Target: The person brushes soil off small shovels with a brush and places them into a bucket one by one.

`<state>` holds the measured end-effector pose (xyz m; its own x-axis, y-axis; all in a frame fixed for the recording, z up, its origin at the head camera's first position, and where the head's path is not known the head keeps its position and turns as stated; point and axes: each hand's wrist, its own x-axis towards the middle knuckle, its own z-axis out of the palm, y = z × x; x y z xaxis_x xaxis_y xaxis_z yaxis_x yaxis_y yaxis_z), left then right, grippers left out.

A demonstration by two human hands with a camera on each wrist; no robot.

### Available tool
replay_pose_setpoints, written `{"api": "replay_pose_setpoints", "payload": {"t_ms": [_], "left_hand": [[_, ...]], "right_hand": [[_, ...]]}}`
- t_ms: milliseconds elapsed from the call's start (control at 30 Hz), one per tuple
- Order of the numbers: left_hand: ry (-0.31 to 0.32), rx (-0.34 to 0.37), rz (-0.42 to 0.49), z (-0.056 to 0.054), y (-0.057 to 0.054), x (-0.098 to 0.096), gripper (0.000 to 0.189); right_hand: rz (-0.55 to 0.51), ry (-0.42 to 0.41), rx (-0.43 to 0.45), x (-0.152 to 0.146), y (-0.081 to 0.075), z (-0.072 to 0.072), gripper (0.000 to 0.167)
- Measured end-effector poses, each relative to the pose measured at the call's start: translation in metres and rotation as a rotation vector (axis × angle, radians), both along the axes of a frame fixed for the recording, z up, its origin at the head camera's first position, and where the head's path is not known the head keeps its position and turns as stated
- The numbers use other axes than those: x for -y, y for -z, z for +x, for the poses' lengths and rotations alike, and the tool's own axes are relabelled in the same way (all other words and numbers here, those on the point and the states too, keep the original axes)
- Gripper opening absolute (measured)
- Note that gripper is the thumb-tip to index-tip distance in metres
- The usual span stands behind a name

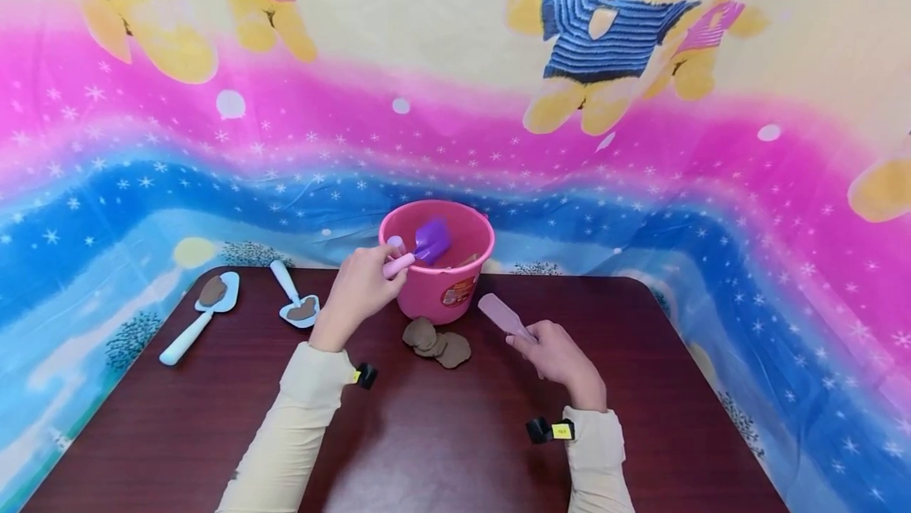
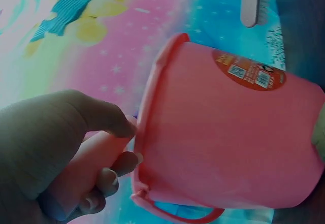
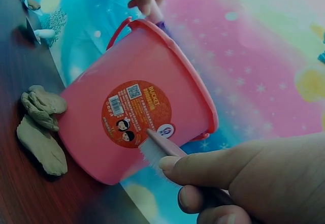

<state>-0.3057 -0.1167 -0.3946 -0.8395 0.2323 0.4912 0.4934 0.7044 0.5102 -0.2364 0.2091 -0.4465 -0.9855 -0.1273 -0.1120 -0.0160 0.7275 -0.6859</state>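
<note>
My left hand (image 1: 361, 285) grips the pink handle (image 2: 89, 165) of a toy shovel at the left rim of a pink bucket (image 1: 425, 298). The shovel's purple blade (image 1: 432, 240) shows over the bucket's mouth. A second light-pink handle end (image 1: 395, 243) shows beside it at the rim. In my right hand (image 1: 558, 356) is a pale pink brush (image 1: 501, 314) with white bristles, held to the right of the bucket. The right wrist view shows its bristles (image 3: 152, 155) in front of the bucket's label; whether they touch cannot be told. Flat brown clay pieces (image 1: 453, 350) lie before the bucket.
On the left of the dark wooden table (image 1: 413, 450) lie a light-blue shovel (image 1: 226, 292) and a smaller light-blue scoop (image 1: 285, 282), each with brown clay on its blade. A printed bear cloth (image 1: 441, 149) hangs behind the table and along its sides.
</note>
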Motion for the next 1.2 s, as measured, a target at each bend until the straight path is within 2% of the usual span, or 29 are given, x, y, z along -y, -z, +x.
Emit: {"api": "replay_pose_setpoints", "payload": {"t_ms": [200,567,933,1100,1200], "left_hand": [[0.000,0.004,-0.061,-0.011,-0.004,-0.006,0.022],[-0.065,-0.082,-0.172,-0.022,-0.013,-0.011,0.014],[-0.108,-0.148,-0.190,-0.031,-0.014,-0.013,0.020],[-0.095,-0.184,-0.231,-0.037,-0.014,-0.017,0.021],[-0.087,-0.177,-0.232,-0.041,-0.015,-0.019,0.021]], "right_hand": [[-0.002,-0.002,0.021,0.002,0.001,-0.001,0.027],[-0.002,-0.003,0.040,0.005,0.005,-0.001,0.027],[-0.008,-0.026,0.049,0.007,0.008,-0.005,0.032],[-0.004,-0.021,0.057,0.007,0.008,-0.004,0.032],[0.003,-0.032,0.049,0.007,0.008,-0.003,0.032]]}}
